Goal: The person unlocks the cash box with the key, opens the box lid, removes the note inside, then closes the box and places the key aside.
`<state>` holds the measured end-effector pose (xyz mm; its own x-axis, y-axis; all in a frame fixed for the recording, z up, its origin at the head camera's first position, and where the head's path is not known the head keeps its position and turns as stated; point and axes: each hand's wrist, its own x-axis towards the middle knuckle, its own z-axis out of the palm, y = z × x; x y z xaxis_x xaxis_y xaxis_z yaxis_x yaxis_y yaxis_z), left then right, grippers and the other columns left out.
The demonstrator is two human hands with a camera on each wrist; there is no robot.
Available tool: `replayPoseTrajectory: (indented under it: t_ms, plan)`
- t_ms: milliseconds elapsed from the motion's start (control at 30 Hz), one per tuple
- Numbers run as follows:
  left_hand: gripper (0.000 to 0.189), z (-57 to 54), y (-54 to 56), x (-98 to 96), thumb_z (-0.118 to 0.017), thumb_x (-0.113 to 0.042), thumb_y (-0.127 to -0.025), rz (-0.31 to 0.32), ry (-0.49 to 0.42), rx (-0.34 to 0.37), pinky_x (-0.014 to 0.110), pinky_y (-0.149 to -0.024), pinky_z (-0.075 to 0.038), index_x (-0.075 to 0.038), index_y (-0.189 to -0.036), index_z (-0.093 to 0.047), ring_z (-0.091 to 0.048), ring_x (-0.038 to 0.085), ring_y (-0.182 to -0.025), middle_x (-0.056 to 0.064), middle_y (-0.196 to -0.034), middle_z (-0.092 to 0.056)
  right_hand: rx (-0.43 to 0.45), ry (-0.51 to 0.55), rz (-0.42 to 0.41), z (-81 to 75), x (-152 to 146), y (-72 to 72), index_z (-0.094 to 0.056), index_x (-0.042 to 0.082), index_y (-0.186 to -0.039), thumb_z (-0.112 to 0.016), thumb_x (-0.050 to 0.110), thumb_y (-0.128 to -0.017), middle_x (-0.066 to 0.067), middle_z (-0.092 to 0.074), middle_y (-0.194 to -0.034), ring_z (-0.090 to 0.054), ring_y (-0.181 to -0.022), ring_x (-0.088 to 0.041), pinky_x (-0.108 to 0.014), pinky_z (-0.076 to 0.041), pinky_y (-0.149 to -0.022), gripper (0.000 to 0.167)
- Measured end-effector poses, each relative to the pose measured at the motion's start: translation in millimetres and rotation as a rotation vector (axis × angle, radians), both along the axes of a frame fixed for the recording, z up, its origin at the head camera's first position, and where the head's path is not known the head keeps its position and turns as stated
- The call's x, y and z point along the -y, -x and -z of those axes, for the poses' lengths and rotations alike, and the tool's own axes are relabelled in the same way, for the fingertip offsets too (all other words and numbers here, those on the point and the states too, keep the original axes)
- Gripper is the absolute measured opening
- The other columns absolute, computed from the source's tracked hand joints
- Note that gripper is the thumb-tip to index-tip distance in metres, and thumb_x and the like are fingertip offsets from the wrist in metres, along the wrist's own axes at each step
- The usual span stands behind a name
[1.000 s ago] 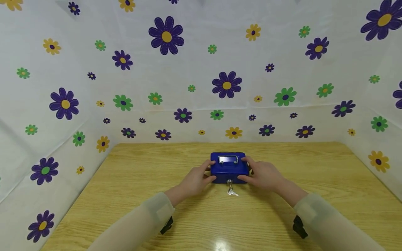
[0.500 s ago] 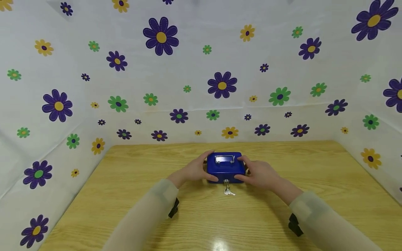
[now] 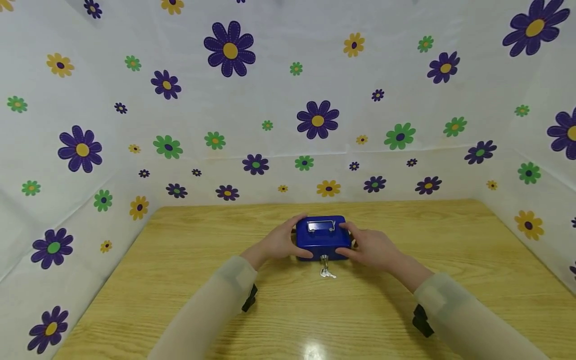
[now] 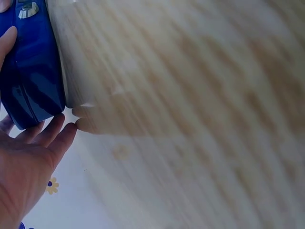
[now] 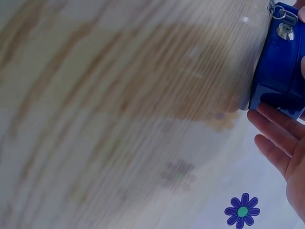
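Note:
A blue metal cash box (image 3: 323, 240) with a folding wire handle (image 3: 321, 226) on its lid sits on the wooden table, lid down. Keys (image 3: 327, 273) hang from the lock in its front face. My left hand (image 3: 280, 242) holds the box's left end, thumb across the front and fingers toward the back corner. At the right end my right hand (image 3: 372, 248) grips it, thumb on the front and a finger on the lid's edge. In the left wrist view, fingertips (image 4: 58, 119) touch the box's end; in the right wrist view, fingers (image 5: 274, 126) lie against the other end.
The wood-grain table (image 3: 288, 310) stretches in front of and beside the box. A white flower-printed cloth (image 3: 270, 95) closes off the back and both sides. Dark wrist devices (image 3: 422, 321) sit under the sleeves.
My left hand has shifted its hold, spreading its fingers to the back corner and its thumb along the front. The right hand stays in place; the head view has moved slightly.

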<state>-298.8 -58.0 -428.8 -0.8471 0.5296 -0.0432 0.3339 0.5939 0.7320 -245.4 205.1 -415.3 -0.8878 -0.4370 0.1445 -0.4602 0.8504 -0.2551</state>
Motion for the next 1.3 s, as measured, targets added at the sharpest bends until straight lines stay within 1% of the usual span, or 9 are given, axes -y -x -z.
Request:
replayPoseTrajectory:
  t_ms: [167,267,333,433,567,767,900,1100,1300]
  plan:
    - [0.106,0.0,0.3,-0.1,-0.088,-0.034,-0.072,-0.003,0.005,-0.004,0.047,-0.108,-0.031,-0.018,-0.155,-0.023,-0.041,0.029,-0.133,0.006,-0.151,-0.037,-0.119,-0.006,0.015,-6.2,0,-5.3,-0.053,0.007,-0.129,-0.067,0.054,-0.087,-0.003,-0.07,-0.089,-0.063,-0.069,-0.015,-0.031,-0.049,-0.056,0.064]
    - [0.107,-0.4,-0.3,0.0,-0.088,-0.034,-0.072,-0.001,0.009,-0.005,0.046,-0.108,-0.031,-0.018,-0.155,-0.023,-0.041,0.029,-0.134,0.006,-0.151,-0.036,-0.229,0.046,0.034,-13.2,2,-13.8,-0.061,0.008,-0.119,-0.073,0.047,-0.083,0.002,-0.069,-0.084,-0.062,-0.067,-0.014,-0.028,-0.047,-0.053,0.054]
    - [0.107,-0.2,-0.4,0.1,-0.088,-0.034,-0.072,-0.001,0.01,-0.009,0.046,-0.108,-0.032,-0.018,-0.155,-0.023,-0.041,0.029,-0.133,0.006,-0.151,-0.037,-0.264,0.094,0.039,-16.7,5,-21.1,-0.064,0.008,-0.111,-0.075,0.043,-0.083,0.006,-0.067,-0.078,-0.059,-0.065,-0.011,-0.026,-0.045,-0.052,0.046]
    - [0.106,0.3,-0.6,0.4,-0.087,-0.034,-0.072,-0.004,0.011,-0.017,0.046,-0.108,-0.032,-0.018,-0.155,-0.023,-0.041,0.029,-0.133,0.006,-0.151,-0.038,-0.223,0.157,0.032,-18.2,12,-33.5,-0.067,0.01,-0.101,-0.074,0.039,-0.085,0.012,-0.063,-0.073,-0.053,-0.06,-0.004,-0.023,-0.042,-0.051,0.034]
    - [0.105,0.0,-0.6,0.7,-0.087,-0.035,-0.072,-0.004,0.004,-0.01,0.046,-0.109,-0.031,-0.019,-0.155,-0.024,-0.041,0.029,-0.134,0.006,-0.151,-0.038,-0.096,0.22,0.041,-13.8,24,-45.5,-0.065,0.014,-0.092,-0.071,0.037,-0.088,0.016,-0.06,-0.069,-0.047,-0.055,0.0,-0.021,-0.039,-0.049,0.024]
    - [0.105,0.1,-0.7,0.7,-0.087,-0.035,-0.072,-0.001,-0.002,-0.01,0.046,-0.109,-0.031,-0.019,-0.155,-0.024,-0.041,0.029,-0.134,0.005,-0.151,-0.037,0.051,0.247,0.059,-5.1,37,-49.1,-0.064,0.018,-0.088,-0.068,0.038,-0.09,0.016,-0.059,-0.068,-0.045,-0.053,-0.002,-0.023,-0.038,-0.049,0.02]
    - [0.105,-0.5,-1.0,1.5,-0.087,-0.034,-0.072,0.002,0.0,-0.012,0.045,-0.109,-0.031,-0.018,-0.155,-0.024,-0.041,0.028,-0.134,0.005,-0.151,-0.037,0.07,0.234,0.06,0.8,43,-46.5,-0.065,0.016,-0.087,-0.068,0.039,-0.091,0.015,-0.058,-0.065,-0.046,-0.051,-0.003,-0.024,-0.038,-0.047,0.023]
    - [0.104,-2.4,-1.0,1.6,-0.087,-0.035,-0.073,-0.007,-0.001,-0.009,0.045,-0.109,-0.031,-0.019,-0.155,-0.024,-0.041,0.027,-0.134,0.006,-0.152,-0.037,0.055,0.205,0.112,9.2,51,-37.5,-0.067,0.018,-0.079,-0.068,0.038,-0.091,0.014,-0.052,-0.059,-0.045,-0.051,-0.004,-0.025,-0.041,-0.049,0.023]
    - [0.104,-0.9,0.2,1.4,-0.087,-0.036,-0.073,-0.007,0.019,-0.022,0.045,-0.109,-0.031,-0.02,-0.154,-0.025,-0.04,0.027,-0.134,0.006,-0.152,-0.036,0.047,0.188,0.155,15.3,58,-33.3,-0.064,0.018,-0.07,-0.07,0.033,-0.09,0.012,-0.048,-0.055,-0.043,-0.048,-0.007,-0.026,-0.037,-0.046,0.025]
